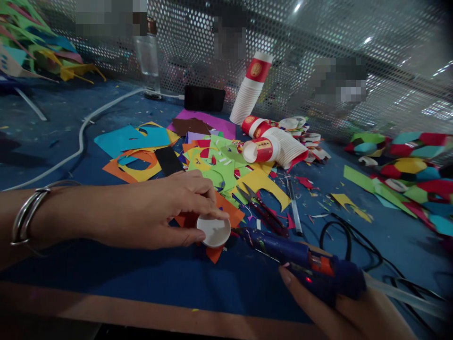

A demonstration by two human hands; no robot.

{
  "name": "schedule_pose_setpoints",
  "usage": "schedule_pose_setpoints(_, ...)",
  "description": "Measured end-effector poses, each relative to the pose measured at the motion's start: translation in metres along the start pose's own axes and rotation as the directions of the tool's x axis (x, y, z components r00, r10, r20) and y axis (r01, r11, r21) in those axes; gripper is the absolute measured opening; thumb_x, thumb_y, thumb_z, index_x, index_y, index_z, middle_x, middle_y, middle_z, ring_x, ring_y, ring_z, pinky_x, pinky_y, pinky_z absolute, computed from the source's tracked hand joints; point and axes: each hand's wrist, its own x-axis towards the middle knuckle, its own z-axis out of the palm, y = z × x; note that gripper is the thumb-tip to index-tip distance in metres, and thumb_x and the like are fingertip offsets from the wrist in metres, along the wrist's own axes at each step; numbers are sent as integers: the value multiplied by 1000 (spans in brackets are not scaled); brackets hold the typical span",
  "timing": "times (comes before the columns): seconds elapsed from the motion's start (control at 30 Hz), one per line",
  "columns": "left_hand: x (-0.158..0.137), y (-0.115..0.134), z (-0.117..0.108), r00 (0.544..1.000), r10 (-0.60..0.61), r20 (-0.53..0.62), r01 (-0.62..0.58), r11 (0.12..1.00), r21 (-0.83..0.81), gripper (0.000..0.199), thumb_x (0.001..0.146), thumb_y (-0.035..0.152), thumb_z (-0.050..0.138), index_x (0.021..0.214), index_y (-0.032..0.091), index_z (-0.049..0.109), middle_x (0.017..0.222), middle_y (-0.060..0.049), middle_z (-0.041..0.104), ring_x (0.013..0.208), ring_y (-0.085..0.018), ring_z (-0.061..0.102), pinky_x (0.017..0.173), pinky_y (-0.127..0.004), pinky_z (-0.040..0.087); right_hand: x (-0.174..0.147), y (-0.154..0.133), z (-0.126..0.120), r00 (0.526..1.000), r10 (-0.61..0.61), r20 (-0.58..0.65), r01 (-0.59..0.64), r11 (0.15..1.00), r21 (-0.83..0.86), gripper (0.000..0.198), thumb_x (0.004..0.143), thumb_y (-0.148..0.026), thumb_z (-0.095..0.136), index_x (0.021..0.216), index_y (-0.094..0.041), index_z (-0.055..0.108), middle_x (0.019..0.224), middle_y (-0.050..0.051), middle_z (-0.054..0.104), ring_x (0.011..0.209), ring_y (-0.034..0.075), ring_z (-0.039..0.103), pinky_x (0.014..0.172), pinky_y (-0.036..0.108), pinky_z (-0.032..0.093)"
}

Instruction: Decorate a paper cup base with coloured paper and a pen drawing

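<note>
Pinching a small white cup (214,233) at lower centre, the left hand (186,210) sits near the glue gun (292,251) gripped by the right hand (366,314), lower right; a slipping nozzle could burn skin.

A silver-coloured metal bangle (24,219) circles the left wrist (58,217), close to the left edge of the scene. Its smooth, rounded bands curve side by side with a gap between them, meeting at the far side in a small knot-like wrap (43,190). Past it, the left hand (189,205) is bare. The right hand (368,314), at the near right, is bare too.
</note>
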Motion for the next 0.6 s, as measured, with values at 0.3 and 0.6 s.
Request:
schedule_pose_setpoints(0.3,2,2,-1,1000,-6,30,7,1000,-19,21,99,22,64,112,35,74,110,0,67,105,-19,60,97,-30,48,27,-11,-9,992,76,104,-88,990,112,28,96,-28,53,85,-27,78,90,9,84,86,25,83,79,32,69)
schedule_pose_setpoints(0.6,-1,-1,1,1000,-8,14,9,997,-72,25,99,22,66,116,39,73,118,0,66,111,-18,62,97,-27,51,39,0,-8,979,87,182,-105,990,92,16,94,-29,62,100,-26,77,100,3,86,76,21,82,78,28,69)
